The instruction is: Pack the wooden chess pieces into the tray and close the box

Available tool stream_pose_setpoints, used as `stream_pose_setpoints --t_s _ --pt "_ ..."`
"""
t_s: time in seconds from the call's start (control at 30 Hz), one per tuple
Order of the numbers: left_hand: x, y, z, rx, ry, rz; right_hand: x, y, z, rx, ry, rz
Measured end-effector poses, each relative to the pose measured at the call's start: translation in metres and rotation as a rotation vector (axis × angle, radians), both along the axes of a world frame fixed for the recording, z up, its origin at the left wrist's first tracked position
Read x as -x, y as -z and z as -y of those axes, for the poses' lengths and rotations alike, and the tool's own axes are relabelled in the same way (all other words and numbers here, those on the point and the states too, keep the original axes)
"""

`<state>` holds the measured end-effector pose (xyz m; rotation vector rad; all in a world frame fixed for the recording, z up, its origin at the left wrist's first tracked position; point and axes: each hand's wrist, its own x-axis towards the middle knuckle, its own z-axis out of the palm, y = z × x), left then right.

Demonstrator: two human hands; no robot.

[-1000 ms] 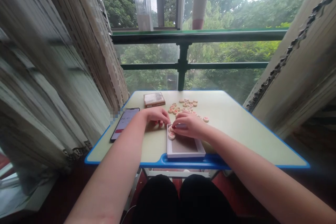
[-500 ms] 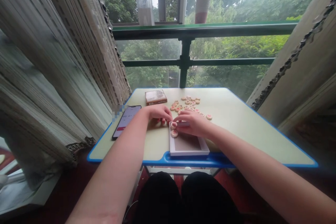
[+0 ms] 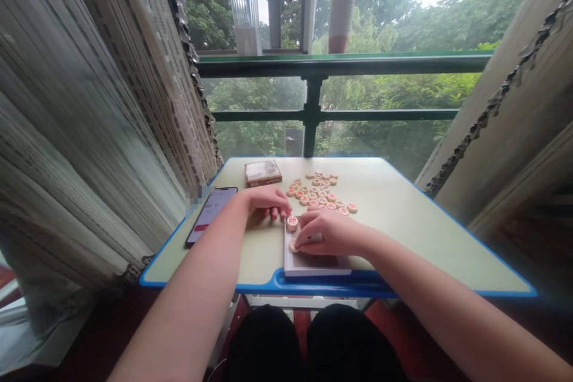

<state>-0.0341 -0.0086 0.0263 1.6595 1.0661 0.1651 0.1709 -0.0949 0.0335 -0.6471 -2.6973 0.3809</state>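
Observation:
A shallow white-rimmed box [image 3: 287,262] lies at the table's near edge. Inside its left side sits a round Chinese chess piece [image 3: 292,223] with a red character. My right hand [image 3: 329,231] reaches into the box, thumb and fingertips closed on another Chinese chess piece [image 3: 292,246] just nearer to me, partly covered by the fingers. Beside the box's far left corner, my left hand [image 3: 271,200] rests with fingers loosely bent and apart, nothing seen in them. Beyond both hands several more Chinese chess pieces [image 3: 323,193] lie scattered on the table.
A phone [image 3: 210,215] showing a timer lies on the table's left side. Behind my left hand is a brown-edged flat box [image 3: 262,173]. The pale table [image 3: 425,239] has a blue rim; curtains [image 3: 89,101] hang on both sides, and a green railing [image 3: 358,65] crosses the window.
My right hand has moved from the far piece in the box down to the nearer one. The left hand stays by the corner. The whole view has shifted slightly.

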Motion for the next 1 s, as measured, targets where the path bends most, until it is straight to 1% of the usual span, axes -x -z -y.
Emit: stream_pose_setpoints --t_s 0.13,0.2,0.3,0.4,0.47,0.5,0.53,0.57,0.63,0.67,0.7,0.73,0.77,0.87,0.93,1.0 --pt "-0.001 -0.002 0.002 -0.006 -0.010 -0.006 0.002 -0.001 0.000 -0.044 0.060 0.015" --pt "-0.002 -0.003 0.003 -0.004 -0.021 0.000 0.002 -0.001 -0.001 -0.040 0.061 0.049" --pt "-0.002 -0.003 0.003 0.016 -0.052 0.019 0.001 -0.001 0.001 0.007 0.017 0.079" --pt "-0.002 -0.001 0.002 0.031 -0.057 0.025 -0.001 -0.001 0.001 0.060 -0.065 0.084" --pt "-0.002 0.000 0.002 0.031 -0.057 0.032 -0.007 -0.002 -0.003 0.052 -0.077 0.054" --pt "-0.002 0.001 0.001 0.030 -0.059 0.036 -0.012 -0.003 -0.008 0.018 -0.034 0.019" --pt "-0.002 0.001 0.001 0.029 -0.062 0.039 -0.019 -0.004 -0.014 -0.037 0.054 -0.035" --pt "-0.002 0.002 0.000 0.031 -0.066 0.040 -0.027 -0.005 -0.022 -0.134 0.215 -0.115" --pt "-0.002 0.002 0.000 0.036 -0.075 0.030 -0.046 -0.007 -0.038 -0.285 0.614 -0.204" --pt "-0.002 0.002 -0.001 0.041 -0.080 0.022 -0.055 -0.007 -0.046 -0.302 0.720 -0.226" --pt "-0.002 0.002 0.000 0.046 -0.088 0.015 -0.063 -0.007 -0.053 -0.308 0.796 -0.244" --pt "-0.003 0.002 0.000 0.050 -0.099 0.011 -0.069 -0.005 -0.059 -0.300 0.848 -0.251" --pt "-0.003 0.001 0.001 0.054 -0.110 0.011 -0.074 -0.003 -0.064 -0.277 0.870 -0.241" --pt "-0.005 -0.002 0.006 0.055 -0.135 0.029 -0.074 0.007 -0.071 -0.147 0.845 -0.156" --pt "-0.005 -0.004 0.008 0.055 -0.135 0.041 -0.068 0.013 -0.073 0.056 0.836 -0.090" --pt "-0.005 -0.004 0.008 0.059 -0.130 0.045 -0.062 0.016 -0.074 0.231 0.860 -0.117"
